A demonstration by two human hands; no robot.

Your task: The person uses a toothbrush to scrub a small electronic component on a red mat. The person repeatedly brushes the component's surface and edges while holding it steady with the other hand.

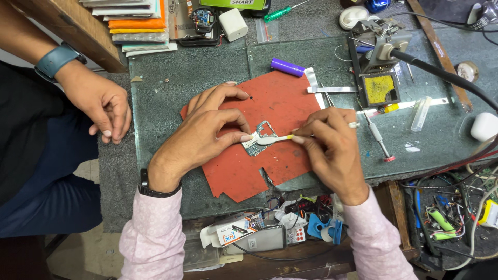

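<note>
- The small bare circuit board with its metal shield frame (258,138) lies on the red rubber work mat (280,103), near the middle of the grey table (155,98).
- The left hand (207,129) is curled over it, thumb and forefinger closed on the board's left edge and pinning it to the mat.
- The right hand (329,142) is pinched shut on a small brush with a white head and yellow handle (275,139), whose head rests on the board.
- Judging by this, the brushing of the board is under way; whether the surface is clean yet is too small to tell.
- The soldering-iron stand (378,67) carries a tray holding a yellow sponge (377,88).
- The open drawer under the table edge (270,233) holds small cartons, wires and blue plastic pieces in a jumble.
- Another person's hand (104,106) rests at the table's left edge, well apart from the board.
</note>
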